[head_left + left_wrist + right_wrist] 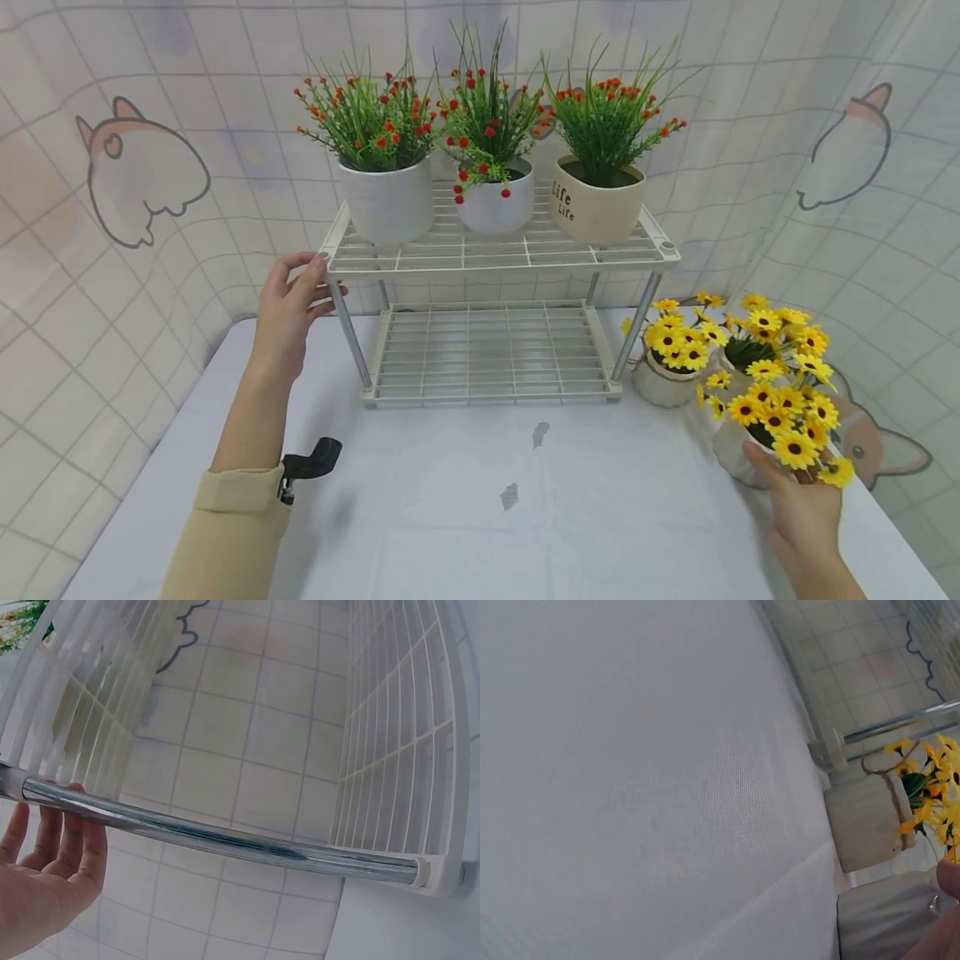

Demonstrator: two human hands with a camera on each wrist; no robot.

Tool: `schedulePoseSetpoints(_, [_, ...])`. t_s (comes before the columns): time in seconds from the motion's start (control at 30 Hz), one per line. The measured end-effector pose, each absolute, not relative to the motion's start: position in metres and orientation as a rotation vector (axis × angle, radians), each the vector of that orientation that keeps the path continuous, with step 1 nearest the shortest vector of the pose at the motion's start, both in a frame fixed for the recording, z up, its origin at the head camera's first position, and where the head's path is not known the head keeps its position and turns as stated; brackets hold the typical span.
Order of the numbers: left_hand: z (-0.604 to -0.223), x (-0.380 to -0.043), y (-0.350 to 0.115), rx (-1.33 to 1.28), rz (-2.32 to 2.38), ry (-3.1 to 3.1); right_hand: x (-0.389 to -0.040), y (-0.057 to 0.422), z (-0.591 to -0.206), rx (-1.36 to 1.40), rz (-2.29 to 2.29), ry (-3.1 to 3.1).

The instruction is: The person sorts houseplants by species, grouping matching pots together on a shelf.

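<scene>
A white two-tier wire rack [495,398] with metal posts stands on the table. My left hand [288,300] holds it at the upper left front corner, thumb near the corner and fingers at the metal post [225,838]. At the right, my right hand [806,508] grips the nearest pot of yellow flowers [731,454], thumb against its pale side; the other fingers are mostly hidden under the blooms. Behind it is another yellow-flowered pot [735,379], partly covered by blooms. A third, the twine-tied pot [663,387], stands beside the rack's right front post.
On the top shelf stand a white pot [386,204] and a smaller white pot [495,207], both with red flowers, and a cream pot [596,208] lettered "Life". The lower shelf [487,350] is bare wire. A tiled-pattern curtain [247,167] surrounds the white-covered table [615,500].
</scene>
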State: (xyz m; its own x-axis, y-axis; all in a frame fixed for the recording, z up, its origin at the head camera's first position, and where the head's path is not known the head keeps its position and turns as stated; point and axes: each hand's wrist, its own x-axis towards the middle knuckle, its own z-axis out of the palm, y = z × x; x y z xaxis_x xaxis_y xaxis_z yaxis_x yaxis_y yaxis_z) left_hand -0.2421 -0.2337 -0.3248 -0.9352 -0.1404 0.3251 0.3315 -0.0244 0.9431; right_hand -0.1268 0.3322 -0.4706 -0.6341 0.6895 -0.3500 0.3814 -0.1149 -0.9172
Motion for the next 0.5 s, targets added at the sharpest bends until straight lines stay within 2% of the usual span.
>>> schedulePoseSetpoints(0.5, [-0.3256, -0.2422, -0.2322, -0.177, -2.005, -1.959, -0.1335, 0.3332, -0.4693, -1.119, 1.785, -2.003])
